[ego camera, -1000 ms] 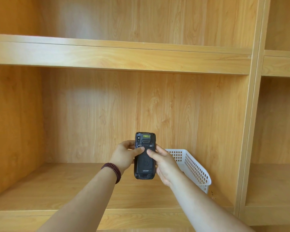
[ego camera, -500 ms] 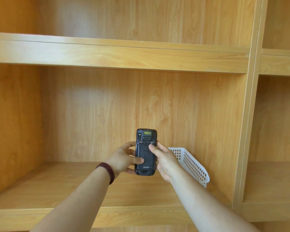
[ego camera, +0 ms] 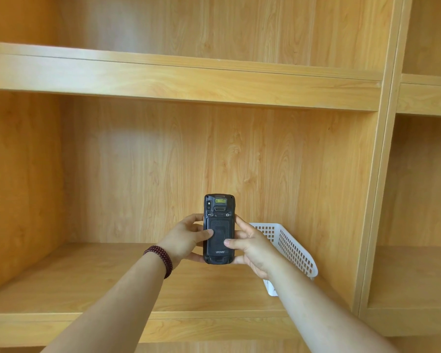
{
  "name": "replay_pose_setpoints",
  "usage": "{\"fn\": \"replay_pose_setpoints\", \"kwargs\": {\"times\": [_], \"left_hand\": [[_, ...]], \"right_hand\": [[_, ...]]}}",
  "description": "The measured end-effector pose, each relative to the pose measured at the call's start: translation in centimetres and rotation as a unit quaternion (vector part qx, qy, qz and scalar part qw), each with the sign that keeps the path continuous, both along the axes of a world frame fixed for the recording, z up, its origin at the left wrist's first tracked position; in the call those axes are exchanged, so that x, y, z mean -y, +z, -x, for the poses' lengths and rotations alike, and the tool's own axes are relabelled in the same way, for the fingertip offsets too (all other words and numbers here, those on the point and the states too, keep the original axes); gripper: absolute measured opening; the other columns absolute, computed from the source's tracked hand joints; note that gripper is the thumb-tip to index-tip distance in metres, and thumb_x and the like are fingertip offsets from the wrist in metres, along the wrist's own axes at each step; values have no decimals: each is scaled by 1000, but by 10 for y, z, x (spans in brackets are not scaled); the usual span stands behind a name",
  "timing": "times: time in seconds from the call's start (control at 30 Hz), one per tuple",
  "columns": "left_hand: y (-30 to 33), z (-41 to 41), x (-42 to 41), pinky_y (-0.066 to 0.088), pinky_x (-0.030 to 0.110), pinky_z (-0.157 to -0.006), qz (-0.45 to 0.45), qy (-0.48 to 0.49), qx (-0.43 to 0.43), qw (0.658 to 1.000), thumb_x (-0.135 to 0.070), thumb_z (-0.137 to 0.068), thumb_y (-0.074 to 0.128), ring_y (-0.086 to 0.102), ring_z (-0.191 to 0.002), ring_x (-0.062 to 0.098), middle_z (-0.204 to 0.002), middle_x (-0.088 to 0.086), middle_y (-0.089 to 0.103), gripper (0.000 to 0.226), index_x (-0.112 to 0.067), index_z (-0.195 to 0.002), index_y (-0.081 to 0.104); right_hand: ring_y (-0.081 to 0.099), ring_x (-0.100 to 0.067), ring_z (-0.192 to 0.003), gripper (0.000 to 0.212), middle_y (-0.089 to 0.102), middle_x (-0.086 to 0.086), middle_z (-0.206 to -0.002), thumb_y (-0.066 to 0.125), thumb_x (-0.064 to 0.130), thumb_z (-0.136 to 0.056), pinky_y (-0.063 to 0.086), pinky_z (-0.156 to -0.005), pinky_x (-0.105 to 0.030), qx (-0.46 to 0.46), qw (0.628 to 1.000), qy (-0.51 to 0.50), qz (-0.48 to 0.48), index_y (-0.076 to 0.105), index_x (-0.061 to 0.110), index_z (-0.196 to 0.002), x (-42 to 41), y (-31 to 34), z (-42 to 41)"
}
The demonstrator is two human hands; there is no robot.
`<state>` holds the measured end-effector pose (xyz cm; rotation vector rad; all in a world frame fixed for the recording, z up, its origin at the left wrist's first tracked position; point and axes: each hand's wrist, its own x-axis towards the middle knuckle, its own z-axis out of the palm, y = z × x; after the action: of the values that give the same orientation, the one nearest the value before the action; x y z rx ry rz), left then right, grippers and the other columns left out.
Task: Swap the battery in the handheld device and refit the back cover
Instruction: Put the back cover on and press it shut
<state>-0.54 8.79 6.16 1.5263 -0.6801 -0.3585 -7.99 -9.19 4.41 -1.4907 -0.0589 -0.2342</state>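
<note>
A black handheld device (ego camera: 219,212) stands upright in the air above the wooden shelf, its back facing me. The textured back cover (ego camera: 219,242) sits on it, with a small label window and two latches above it. My left hand (ego camera: 182,242) grips the device's left edge, thumb resting on the cover. On the right edge is my right hand (ego camera: 252,247), its thumb also pressed on the cover's lower part. The battery is hidden under the cover.
A white perforated plastic basket (ego camera: 293,250) lies on the shelf board (ego camera: 87,284) just behind my right wrist, against the right wall. A second shelf (ego camera: 189,80) runs above. A vertical divider (ego camera: 377,200) separates another bay on the right.
Both thumbs have slid down from the latches near the top of the device onto the back cover. The device has stayed upright between my hands.
</note>
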Motion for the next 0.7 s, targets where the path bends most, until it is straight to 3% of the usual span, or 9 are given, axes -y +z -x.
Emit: {"fn": "replay_pose_setpoints", "kwargs": {"times": [0.07,0.17,0.27,0.4,0.53,0.7], "left_hand": [[0,0,1,61,49,-65,-3,18,6,1000,-12,-91,65,73,-92,26,-113,17,68,28,-18,-118,58],[-1,1,2,61,51,-65,-7,28,8,1000,-10,-92,64,69,-98,29,-116,19,65,28,-15,-119,58],[1,3,2,61,51,-65,-12,29,4,999,-14,-91,66,69,-99,28,-114,16,67,29,-15,-118,57],[7,6,3,61,44,-59,-10,56,0,998,-35,-91,65,72,-94,25,-109,10,70,30,-12,-109,59],[6,7,6,61,45,-57,-8,81,21,996,-29,-95,60,72,-91,27,-102,12,71,23,-7,-102,59],[4,8,8,62,45,-60,-15,97,29,995,-31,-91,65,72,-91,24,-102,11,73,25,-8,-101,61]], "right_hand": [[67,-26,-110,50,73,-4,-115,69,10,-88,59,-78,-56,-2,1000,2,-2,57,37,-128,-2,0,-1],[65,-24,-113,18,75,-2,-111,67,20,-92,61,-71,-52,-9,1000,-25,-2,71,31,-105,-5,2,-3],[66,-23,-109,17,76,-2,-107,63,17,-94,60,-66,-50,-14,999,-32,-22,73,27,-104,-7,2,-4],[65,-25,-111,20,74,-4,-112,62,18,-94,60,-69,-52,-21,999,-25,-17,72,25,-111,-8,3,-3],[66,-26,-109,24,74,-5,-113,65,34,-92,61,-68,-53,-47,998,-35,-6,72,22,-112,-14,7,0],[62,-31,-114,31,68,-10,-120,62,29,-94,59,-69,-57,-61,995,-79,-21,66,13,-121,-19,11,3]]}}
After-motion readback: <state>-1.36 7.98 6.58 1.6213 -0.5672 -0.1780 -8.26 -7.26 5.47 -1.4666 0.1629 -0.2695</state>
